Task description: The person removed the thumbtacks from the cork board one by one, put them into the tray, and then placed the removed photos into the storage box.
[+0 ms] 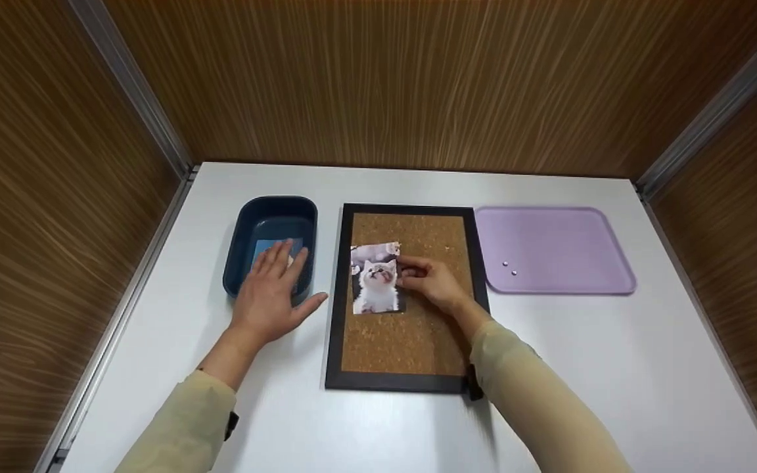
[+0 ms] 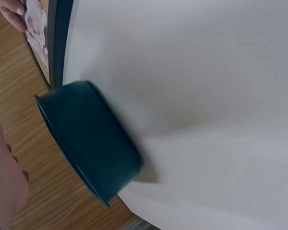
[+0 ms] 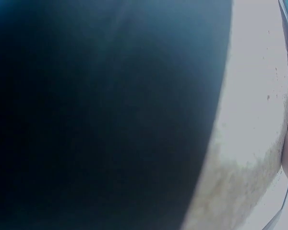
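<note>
Photo: a white kitten print (image 1: 376,279), lying upright on the cork board (image 1: 411,341) near its left frame edge.
Right hand (image 1: 432,279): fingers pinching the photo's right edge.
Left hand (image 1: 272,289): fingers lying straight over the dark blue tub (image 1: 247,223) at the table's left edge.
Lilac tray (image 1: 552,246): sitting right of the board, carrying two pins (image 1: 510,268).

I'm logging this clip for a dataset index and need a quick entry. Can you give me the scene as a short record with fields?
surface: white table with wood-grain walls around it
centre: cork board in a dark frame
photo: kitten photo lying on the cork board
right hand: fingers pinch the photo's right edge
left hand: flat and open over the dark blue tub
right side: lilac tray with two small pins
</note>
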Action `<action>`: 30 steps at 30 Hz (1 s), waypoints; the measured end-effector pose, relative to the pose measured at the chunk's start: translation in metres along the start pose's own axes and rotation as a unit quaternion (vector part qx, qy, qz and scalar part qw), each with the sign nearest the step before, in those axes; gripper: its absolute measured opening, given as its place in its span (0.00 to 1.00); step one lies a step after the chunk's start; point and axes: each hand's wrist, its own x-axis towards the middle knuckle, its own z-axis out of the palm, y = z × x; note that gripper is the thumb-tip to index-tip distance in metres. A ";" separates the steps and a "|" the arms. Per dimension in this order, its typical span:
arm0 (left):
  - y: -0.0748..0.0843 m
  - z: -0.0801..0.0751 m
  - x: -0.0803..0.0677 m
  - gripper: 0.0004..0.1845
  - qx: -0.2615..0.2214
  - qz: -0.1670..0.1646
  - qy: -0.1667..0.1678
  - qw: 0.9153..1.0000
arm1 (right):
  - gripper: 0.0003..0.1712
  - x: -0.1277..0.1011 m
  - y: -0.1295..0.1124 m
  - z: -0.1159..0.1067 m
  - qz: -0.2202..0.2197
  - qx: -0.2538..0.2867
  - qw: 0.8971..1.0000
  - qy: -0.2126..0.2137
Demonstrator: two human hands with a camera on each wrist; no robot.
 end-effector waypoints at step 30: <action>-0.080 0.003 -0.044 0.50 -0.016 -0.114 -0.060 0.992 | 0.30 -0.001 -0.001 0.006 0.003 0.020 1.000 -0.001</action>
